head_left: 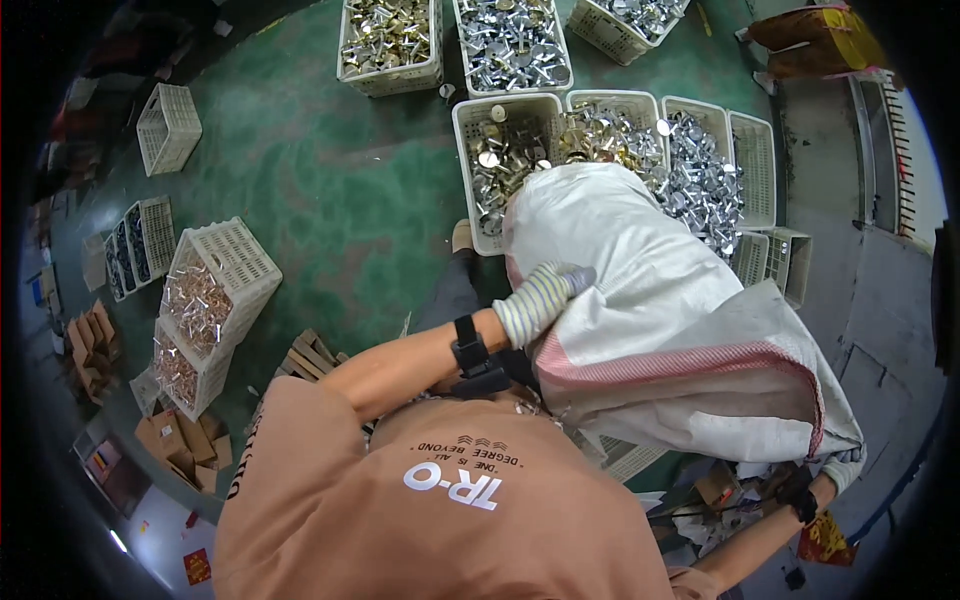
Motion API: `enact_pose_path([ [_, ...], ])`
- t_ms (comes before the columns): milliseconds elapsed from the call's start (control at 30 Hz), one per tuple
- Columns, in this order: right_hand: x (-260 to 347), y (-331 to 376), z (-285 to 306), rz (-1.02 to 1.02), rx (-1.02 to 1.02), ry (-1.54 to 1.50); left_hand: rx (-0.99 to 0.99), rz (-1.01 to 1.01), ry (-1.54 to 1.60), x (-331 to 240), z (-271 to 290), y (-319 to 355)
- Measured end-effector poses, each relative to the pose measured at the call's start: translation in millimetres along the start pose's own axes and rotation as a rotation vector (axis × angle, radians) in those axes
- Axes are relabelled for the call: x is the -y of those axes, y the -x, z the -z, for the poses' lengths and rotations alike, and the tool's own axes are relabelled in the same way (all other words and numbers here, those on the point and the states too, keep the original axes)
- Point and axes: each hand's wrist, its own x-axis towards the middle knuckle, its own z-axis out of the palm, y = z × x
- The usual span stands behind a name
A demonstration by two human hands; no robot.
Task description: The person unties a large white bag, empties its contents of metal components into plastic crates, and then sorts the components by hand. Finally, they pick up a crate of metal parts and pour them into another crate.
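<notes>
A big white woven plastic sack [640,250] with a pink striped band slants across the right of the view. Its bulging far end rests over the plastic baskets, hiding parts of them. My left hand [540,302], in a striped knit glove, is closed on the sack's near left side. At the sack's lower right corner, my gloved right hand [843,468] grips the fabric; its fingers are partly hidden. Under and beyond the sack are a basket [462,150] of mixed round-headed metal pieces, gold-coloured pieces [612,133] and silver pieces [700,185]. The sack's contents are hidden.
Farther ahead stand a basket of gold pieces [390,35] and one of silver pieces [508,45]. On the left, white crates [235,262] hold copper-coloured pieces, near cardboard boxes [180,440]. A grey wall [820,150] runs along the right. The floor [330,170] is green.
</notes>
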Motion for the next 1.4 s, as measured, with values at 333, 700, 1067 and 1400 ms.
enact_pose_path([
  [333,-107,-36,65,-0.113,-0.072,0.156,-0.025,0.158,-0.093,59,-45,-30],
  [700,-176,-49,146,-0.299,-0.088,0.189,0.157,0.191,-0.317,117,-101,-78],
  [1067,-144,20,96,-0.200,-0.169,0.316,-0.032,0.052,-0.257,97,-96,-86],
  [1400,-23,-9,-25,0.120,0.266,0.192,-0.148,-0.412,-0.079,-56,-62,-61],
])
